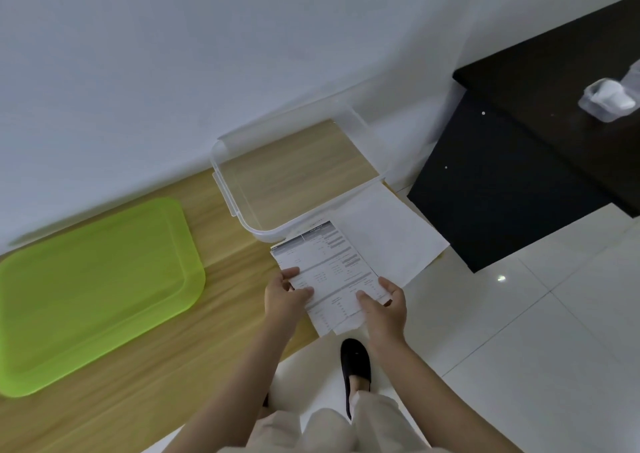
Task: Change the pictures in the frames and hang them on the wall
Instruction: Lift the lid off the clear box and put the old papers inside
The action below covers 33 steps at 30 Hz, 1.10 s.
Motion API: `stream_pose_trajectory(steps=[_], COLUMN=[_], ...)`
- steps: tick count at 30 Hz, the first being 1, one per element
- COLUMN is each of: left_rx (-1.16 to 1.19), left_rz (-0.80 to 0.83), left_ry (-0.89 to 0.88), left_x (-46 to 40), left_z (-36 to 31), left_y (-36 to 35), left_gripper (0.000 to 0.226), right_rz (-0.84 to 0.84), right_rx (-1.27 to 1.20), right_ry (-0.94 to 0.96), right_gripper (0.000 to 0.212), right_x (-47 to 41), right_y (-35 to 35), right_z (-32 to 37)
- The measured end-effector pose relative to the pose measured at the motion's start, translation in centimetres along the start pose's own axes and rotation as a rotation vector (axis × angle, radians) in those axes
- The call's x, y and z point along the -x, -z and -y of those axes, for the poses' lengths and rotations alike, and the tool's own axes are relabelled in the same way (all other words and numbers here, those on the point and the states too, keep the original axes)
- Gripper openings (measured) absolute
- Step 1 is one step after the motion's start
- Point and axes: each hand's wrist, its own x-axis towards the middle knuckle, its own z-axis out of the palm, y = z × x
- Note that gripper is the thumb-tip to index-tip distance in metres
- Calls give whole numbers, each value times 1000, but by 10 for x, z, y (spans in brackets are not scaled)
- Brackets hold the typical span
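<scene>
Over wooden table (149, 376), hands — left hand (284, 293), right hand (382, 303) — pinching printed sheet (332, 272)

Sheet (329, 272): print too small to read; green lid (93, 293): cut off at left edge; cup (606, 101): blurred

A room in a home, it seems: glossy white floor tiles (519, 366) at lower right, a plain white wall (173, 54) across the top, a light wooden table (138, 383) at lower left, dark furniture (519, 175) at upper right, and a black slipper (355, 359) on the person's foot.
</scene>
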Motion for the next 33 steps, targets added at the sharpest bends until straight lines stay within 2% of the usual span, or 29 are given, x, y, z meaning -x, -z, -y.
stream_pose_trajectory(steps=[6,10,13,19,25,33], left_rx=[-35,-26,-64,-63,-10,50], left_rz=[37,97,136,131,31,-167], left_ry=[-25,-65,-124,-267,-425,-505], left_x=[11,28,35,45,40,0], left_z=[5,10,11,-13,-56,-112], left_y=[-16,-40,-62,-97,-90,-28], left_gripper=[56,55,56,56,57,47], right_rz=[-44,-83,-110,-60,58,208], right_rx=[197,263,236,165,93,72], right_ry=[218,319,393,494,522,501], right_gripper=[69,75,77,84,88,84], right_x=[-2,-1,-4,-23,-36,-31], right_y=[20,47,69,90,60,-38], right_z=[5,9,17,48,80,106])
